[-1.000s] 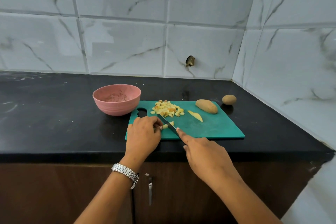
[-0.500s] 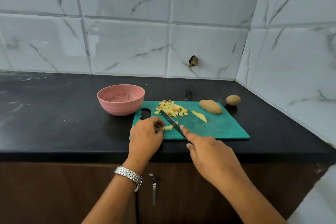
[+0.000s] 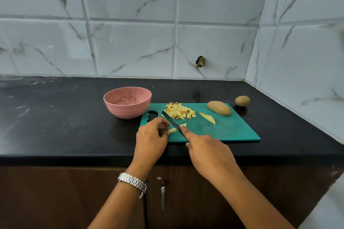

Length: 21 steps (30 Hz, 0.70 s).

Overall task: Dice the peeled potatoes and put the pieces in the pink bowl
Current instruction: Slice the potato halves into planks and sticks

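From the head view, on a black stone counter (image 3: 55, 117) against white marbled wall tiles: a teal plastic cutting board (image 3: 232, 130) lying flat near the front edge. At its near left corner, pinches a pale peeled potato strip (image 3: 172, 130) with the curled fingertips of the left hand (image 3: 150, 139), a silver metal wristwatch (image 3: 133, 182) on that wrist. Grips a dark-bladed kitchen knife (image 3: 172, 120) in the right hand (image 3: 208, 152), fingers wrapped round the hidden handle, forefinger laid straight along the spine; sets the blade slantwise on the strip, tip pointing far left. Just right of the blade, one small cut cube (image 3: 183, 125). Farther back on the board, a loose heap of yellow diced potato pieces (image 3: 179, 111), the knife tip at its left edge. Right of the heap, apart from it, a single pale potato wedge (image 3: 207, 117); beyond that, near the board's far right corner, a long brown oval potato (image 3: 219, 108). Off the board, near that corner, a small round brown potato (image 3: 242, 100). Just left of the board, beside its handle slot, a pink ribbed round bowl (image 3: 127, 106) upright on the counter, brown specks on its inner wall. Below the counter, dark wooden cabinet doors with a metal handle (image 3: 162, 197).
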Available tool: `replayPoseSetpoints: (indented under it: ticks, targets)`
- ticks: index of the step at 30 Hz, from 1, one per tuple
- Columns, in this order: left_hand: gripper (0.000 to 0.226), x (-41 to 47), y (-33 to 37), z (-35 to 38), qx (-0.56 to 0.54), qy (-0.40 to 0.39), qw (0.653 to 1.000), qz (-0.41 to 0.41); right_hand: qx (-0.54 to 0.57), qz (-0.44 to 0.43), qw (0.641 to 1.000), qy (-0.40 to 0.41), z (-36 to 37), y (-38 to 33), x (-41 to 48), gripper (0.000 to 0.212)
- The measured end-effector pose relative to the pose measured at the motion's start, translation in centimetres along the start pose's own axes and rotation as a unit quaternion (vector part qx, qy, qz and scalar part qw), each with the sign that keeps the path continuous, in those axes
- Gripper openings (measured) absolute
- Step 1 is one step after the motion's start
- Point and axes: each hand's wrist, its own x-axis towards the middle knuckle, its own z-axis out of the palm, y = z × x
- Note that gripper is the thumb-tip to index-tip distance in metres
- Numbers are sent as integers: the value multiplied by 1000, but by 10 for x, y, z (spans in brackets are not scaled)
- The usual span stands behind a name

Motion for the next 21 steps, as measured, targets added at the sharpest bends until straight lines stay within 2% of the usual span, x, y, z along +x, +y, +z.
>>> replayPoseSetpoints:
  ticks: [9,16,21]
  targets:
    - [37,-4,5,-4,-78,33,996,-26,-1,-10,1000,-21,4,-4,1,65]
    - [32,-5,2,-6,-124,15,992,-23,24,-20,999,19,3,-5,5,58]
    - [34,-12,-4,-11,-96,28,995,7,50,-32,998,10,3,-5,-7,55]
